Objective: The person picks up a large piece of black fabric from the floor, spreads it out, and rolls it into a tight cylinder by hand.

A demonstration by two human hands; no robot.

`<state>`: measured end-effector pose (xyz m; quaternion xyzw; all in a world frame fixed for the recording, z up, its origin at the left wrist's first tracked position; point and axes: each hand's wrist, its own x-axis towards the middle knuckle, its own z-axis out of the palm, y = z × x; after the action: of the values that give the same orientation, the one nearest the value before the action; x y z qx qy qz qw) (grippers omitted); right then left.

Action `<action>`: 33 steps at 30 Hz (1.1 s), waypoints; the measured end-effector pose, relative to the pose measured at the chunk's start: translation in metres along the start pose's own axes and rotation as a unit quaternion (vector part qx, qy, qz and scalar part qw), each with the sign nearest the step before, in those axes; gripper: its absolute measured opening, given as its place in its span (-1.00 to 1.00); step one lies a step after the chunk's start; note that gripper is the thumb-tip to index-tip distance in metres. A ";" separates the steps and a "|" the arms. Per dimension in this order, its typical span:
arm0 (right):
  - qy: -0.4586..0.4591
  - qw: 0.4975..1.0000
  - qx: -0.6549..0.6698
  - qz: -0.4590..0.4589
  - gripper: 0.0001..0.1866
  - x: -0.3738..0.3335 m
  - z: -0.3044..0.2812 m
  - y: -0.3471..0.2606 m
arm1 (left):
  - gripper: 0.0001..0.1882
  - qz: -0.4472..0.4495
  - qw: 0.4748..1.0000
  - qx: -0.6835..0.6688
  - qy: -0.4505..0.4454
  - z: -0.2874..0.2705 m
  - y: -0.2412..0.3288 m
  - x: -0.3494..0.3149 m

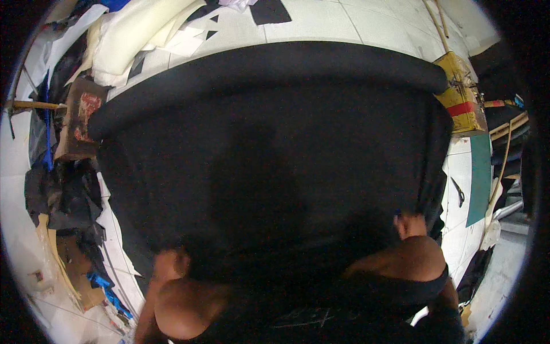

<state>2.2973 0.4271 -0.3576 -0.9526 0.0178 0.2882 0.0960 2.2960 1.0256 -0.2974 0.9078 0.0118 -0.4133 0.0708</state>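
Observation:
A wide sheet of black fabric (275, 160) is spread in front of me, unrolled from a thick black fabric roll (269, 66) lying across the far side. My left hand (169, 265) grips the sheet's near left edge. My right hand (409, 225) grips the near right edge, fingers curled into the cloth. Both arms are bent at the elbows along the lower edge of the view.
White foam pieces (132, 40) and black scraps (63, 195) lie piled at the left. A yellow box with a red band (461, 94) stands at the right end of the roll. Scissors (458, 192) lie on the white surface beside a green mat (478, 178).

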 end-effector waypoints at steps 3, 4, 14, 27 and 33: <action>-0.182 0.981 0.059 0.026 -0.54 -0.077 0.042 0.003 | -0.44 0.000 0.965 -0.007 -0.262 -0.034 0.090 -0.072; -0.265 0.962 0.068 0.022 -0.51 -0.085 0.039 0.001 | -0.49 0.029 0.973 -0.035 -0.226 0.005 0.056 -0.073; 0.137 0.979 -0.030 -0.146 -0.11 0.182 -0.141 -0.001 | -0.56 0.134 0.965 -0.086 0.208 -0.121 -0.028 0.120; 0.172 0.980 -0.042 -0.096 -0.61 0.314 -0.100 -0.040 | -0.65 0.047 0.892 -0.103 0.437 -0.094 -0.087 0.290; 0.240 0.955 -0.073 -0.157 -0.63 0.233 -0.114 -0.021 | -0.64 0.087 0.913 -0.078 0.390 -0.114 -0.073 0.171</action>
<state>2.5553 0.4308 -0.3899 -0.9889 -0.1305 0.0325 0.0633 2.4884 1.1076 -0.3610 0.9858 -0.0088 -0.0164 0.1666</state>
